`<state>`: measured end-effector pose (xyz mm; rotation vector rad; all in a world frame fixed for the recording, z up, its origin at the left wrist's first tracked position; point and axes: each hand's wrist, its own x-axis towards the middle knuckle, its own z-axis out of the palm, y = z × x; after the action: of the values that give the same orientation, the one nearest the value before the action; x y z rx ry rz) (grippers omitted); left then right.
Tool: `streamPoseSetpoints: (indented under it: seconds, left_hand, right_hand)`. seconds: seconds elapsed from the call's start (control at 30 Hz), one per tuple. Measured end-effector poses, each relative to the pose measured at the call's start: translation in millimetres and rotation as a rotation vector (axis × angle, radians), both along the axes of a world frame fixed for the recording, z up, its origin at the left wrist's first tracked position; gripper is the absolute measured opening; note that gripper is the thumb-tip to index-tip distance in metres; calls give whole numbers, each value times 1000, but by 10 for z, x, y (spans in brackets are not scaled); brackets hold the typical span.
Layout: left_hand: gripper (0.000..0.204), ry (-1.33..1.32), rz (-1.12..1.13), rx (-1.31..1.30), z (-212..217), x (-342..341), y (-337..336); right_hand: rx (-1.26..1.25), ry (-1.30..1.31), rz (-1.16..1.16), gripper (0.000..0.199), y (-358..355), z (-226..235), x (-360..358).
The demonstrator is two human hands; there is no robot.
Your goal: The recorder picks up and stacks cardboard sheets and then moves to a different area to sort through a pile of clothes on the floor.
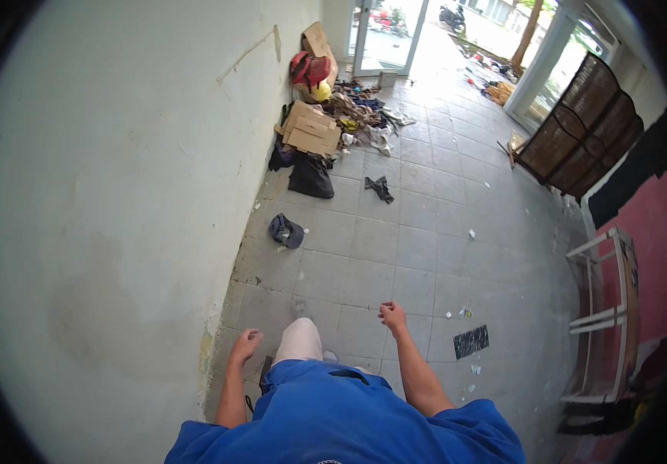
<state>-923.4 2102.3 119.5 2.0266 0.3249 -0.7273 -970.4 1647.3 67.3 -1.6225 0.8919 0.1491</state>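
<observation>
Below center of the frame, the left hand hangs free, its fingers loosely curled and apart from the thumb. To its right, at lower center, the right hand has its fingers bent inward; whether they pinch anything small, I cannot tell. Nearest above the left hand, a dark cap lies on the gray tiled floor, left of center. A black speckled panel lies lower right of the right hand. Farther up are a crumpled black cloth and, at upper left of center, a black bag, cardboard and heaped clothes. A brown lattice screen leans at upper right.
</observation>
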Motion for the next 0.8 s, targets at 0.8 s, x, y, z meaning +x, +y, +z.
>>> streamPoseSetpoints:
  seconds: [0.8]
  left_hand:
    - [45, -213, -460, -132, 566, 6034, -3183]
  right_hand:
    - [-108, 528, -300, 21, -1171, 20, 2594]
